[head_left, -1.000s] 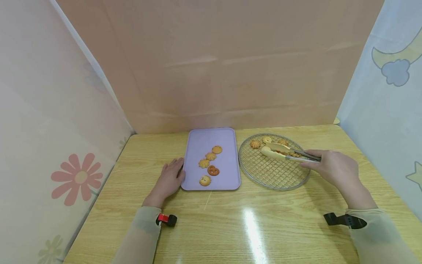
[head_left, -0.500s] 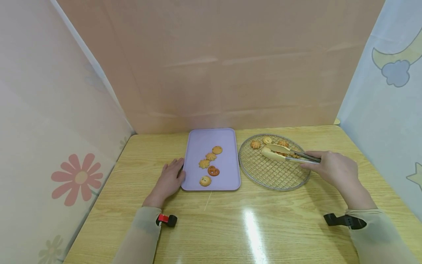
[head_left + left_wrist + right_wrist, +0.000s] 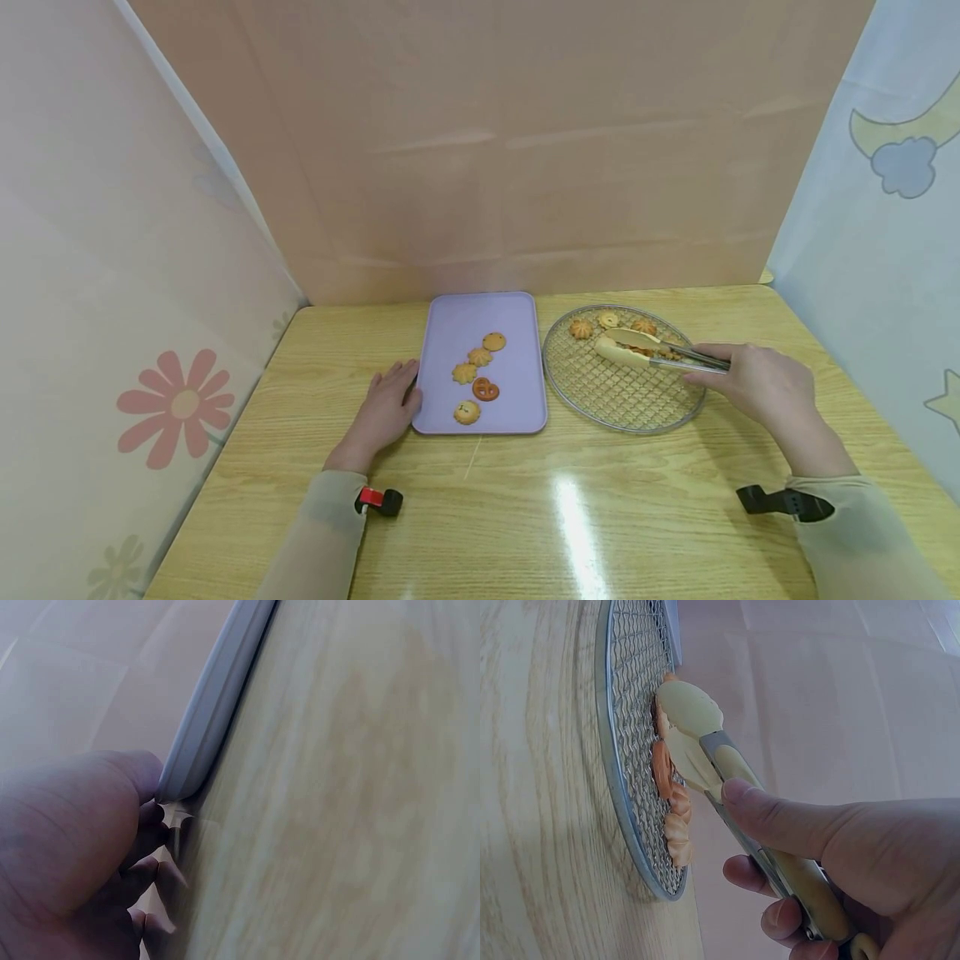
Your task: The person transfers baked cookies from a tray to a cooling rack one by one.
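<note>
On the right, my right hand point(image 3: 761, 379) grips a pair of tongs point(image 3: 735, 772) with metal arms and cream tips. The tips reach over a round wire rack point(image 3: 622, 400), close above the cookies there. A pretzel point(image 3: 662, 769) and a ridged cookie point(image 3: 679, 840) show beside the tips in the right wrist view. The tips partly hide what lies under them. My left hand point(image 3: 384, 408) rests on the table against the left edge of a lilac tray point(image 3: 517, 317), its thumb point(image 3: 142, 772) at the rim.
On the tray lie a pretzel point(image 3: 485, 389), a round cookie point(image 3: 494, 342) and several other cookies. A swirled cookie point(image 3: 581, 328) and a ring-shaped cookie point(image 3: 608, 319) sit at the rack's back edge. A brown sheet point(image 3: 487, 167) stands behind the wooden table point(image 3: 510, 517).
The tongs' tips have come slightly closer together over the rack in the last second. Both hands stay nearly in place, and the cookies on the tray have not moved.
</note>
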{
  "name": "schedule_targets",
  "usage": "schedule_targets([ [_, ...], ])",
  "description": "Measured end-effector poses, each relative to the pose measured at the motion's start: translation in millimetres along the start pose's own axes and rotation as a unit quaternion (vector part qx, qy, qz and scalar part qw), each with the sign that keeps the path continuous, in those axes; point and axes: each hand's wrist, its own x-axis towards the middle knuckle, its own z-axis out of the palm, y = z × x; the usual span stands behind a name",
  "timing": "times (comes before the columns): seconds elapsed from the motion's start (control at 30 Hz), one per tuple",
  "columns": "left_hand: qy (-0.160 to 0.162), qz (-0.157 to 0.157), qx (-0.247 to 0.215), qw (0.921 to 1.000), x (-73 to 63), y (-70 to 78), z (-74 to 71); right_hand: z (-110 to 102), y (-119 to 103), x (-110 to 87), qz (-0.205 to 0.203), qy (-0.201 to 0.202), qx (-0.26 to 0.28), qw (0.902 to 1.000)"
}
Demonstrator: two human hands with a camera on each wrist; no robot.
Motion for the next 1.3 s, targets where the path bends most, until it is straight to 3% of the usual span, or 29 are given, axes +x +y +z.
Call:
schedule_targets([
  [0.5,-0.010,-0.008,-0.002,0.9999,1.2,-0.6,0.8,1,1,-0.2,-0.009,0.000,-0.003,1.0000],
  [0.8,0.001,0.001,-0.001,1.0000,1.0,-0.8,1.6,-2,-1,-0.4,-0.009,0.010,-0.002,0.9999],
  [1.0,-0.005,-0.004,-0.009,0.9999,1.4,-2.0,1.3,-4,-7,2.1,-0.005,0.019,0.005,0.9998],
  [1.3,0.014,0.013,-0.025,0.9995,0.1,-2.1,2.1,-2,-24,10.0,-0.010,0.035,0.015,0.9992],
])
